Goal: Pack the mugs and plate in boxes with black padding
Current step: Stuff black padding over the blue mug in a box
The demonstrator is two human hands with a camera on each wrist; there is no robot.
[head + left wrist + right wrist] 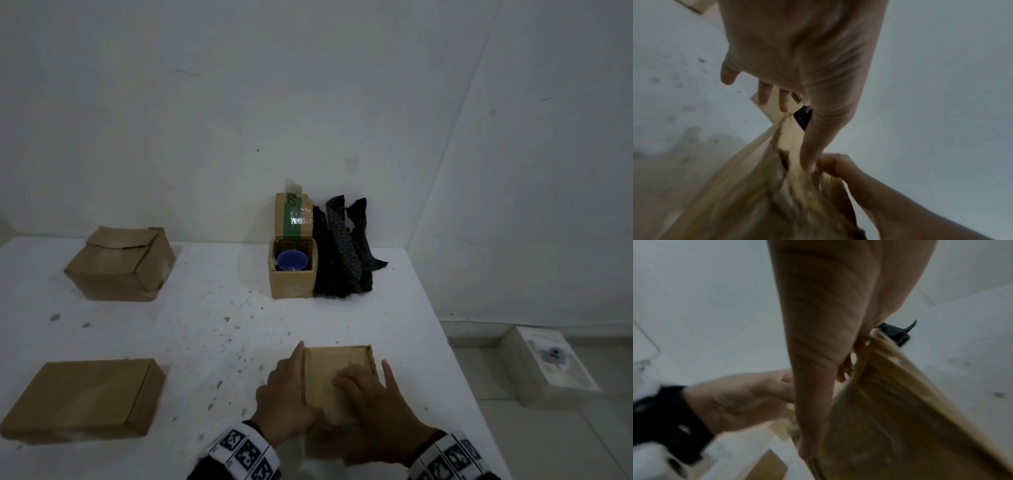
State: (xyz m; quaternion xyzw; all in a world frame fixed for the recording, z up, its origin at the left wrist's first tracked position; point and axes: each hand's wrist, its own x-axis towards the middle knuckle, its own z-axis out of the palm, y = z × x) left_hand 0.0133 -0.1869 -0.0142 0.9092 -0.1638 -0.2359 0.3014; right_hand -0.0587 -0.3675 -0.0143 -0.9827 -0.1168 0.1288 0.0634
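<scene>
A small closed cardboard box (pixel 335 363) sits near the table's front edge, its contents hidden. My left hand (pixel 287 387) lies flat against its left wall, fingers straight, thumb (pixel 809 154) at the near edge. My right hand (pixel 373 404) rests on the lid, fingers bent and pressing, one finger down the right wall. The wrist views show blurred cardboard (pixel 756 178) (pixel 900 418) under both hands. At the back, an open box (pixel 291 284) holds a blue mug (pixel 291 261), with black padding (pixel 342 253) heaped to its right.
Two more closed cardboard boxes stand on the white table (pixel 212 308): one at the back left (pixel 116 267), one at the front left (pixel 82 397). The table's right edge runs close to the near box. A white block (pixel 551 363) lies on the floor beyond.
</scene>
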